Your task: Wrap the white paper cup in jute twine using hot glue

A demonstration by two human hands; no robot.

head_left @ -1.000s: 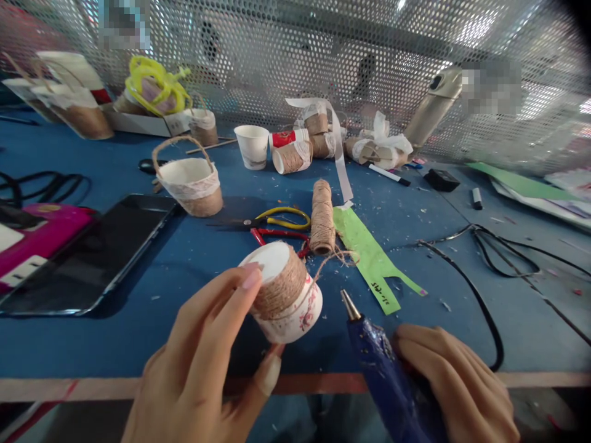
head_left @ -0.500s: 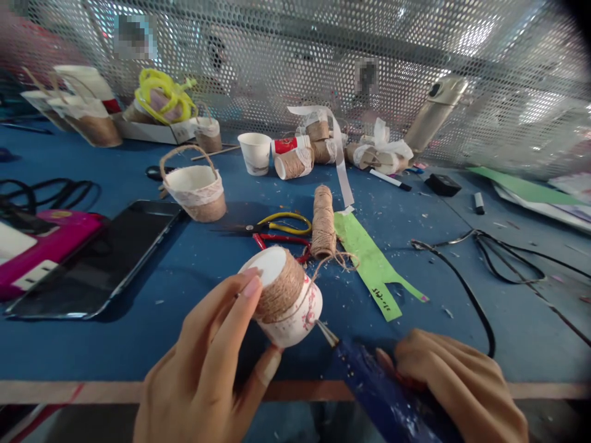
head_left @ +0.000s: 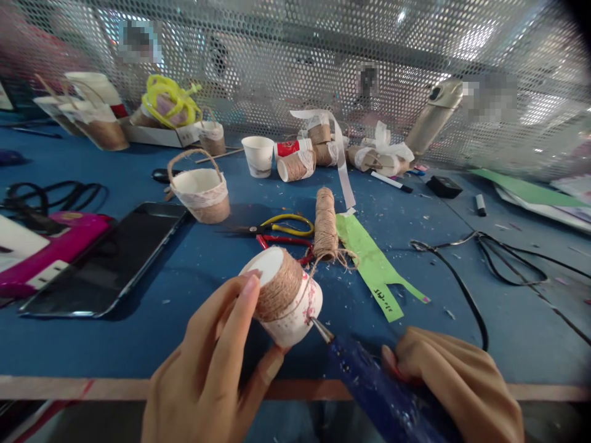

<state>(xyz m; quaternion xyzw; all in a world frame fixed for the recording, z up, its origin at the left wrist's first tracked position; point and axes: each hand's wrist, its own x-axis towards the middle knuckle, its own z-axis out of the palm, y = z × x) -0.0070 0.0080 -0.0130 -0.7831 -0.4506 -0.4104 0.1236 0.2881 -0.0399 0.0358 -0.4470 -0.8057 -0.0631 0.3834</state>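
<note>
My left hand (head_left: 207, 363) grips a paper cup (head_left: 289, 317) tilted on its side, fingertips at its white base and thumb underneath. Jute twine (head_left: 281, 286) wraps the base half of the cup; the other half shows a pink floral print. A strand runs from the cup to the spool of twine (head_left: 325, 224) behind it. In my right hand (head_left: 447, 375) is a blue glue gun (head_left: 373, 387), fingers curled at its trigger. Its metal nozzle meets the printed side of the cup, touching or nearly so. Scissors (head_left: 281, 229) with yellow and red handles lie behind the cup.
A green paper strip (head_left: 369, 264) lies right of the spool. To the left are a phone (head_left: 111, 261), a magenta power strip (head_left: 78, 240) and a small handled basket (head_left: 203, 195). Wrapped cups (head_left: 295, 166) and a metal flask (head_left: 434, 117) stand at the back. Black cable (head_left: 457, 295) crosses the right.
The glue gun's nozzle has shifted slightly left along the printed side of the cup. My left hand keeps its hold on the cup. The whole view has shifted a little.
</note>
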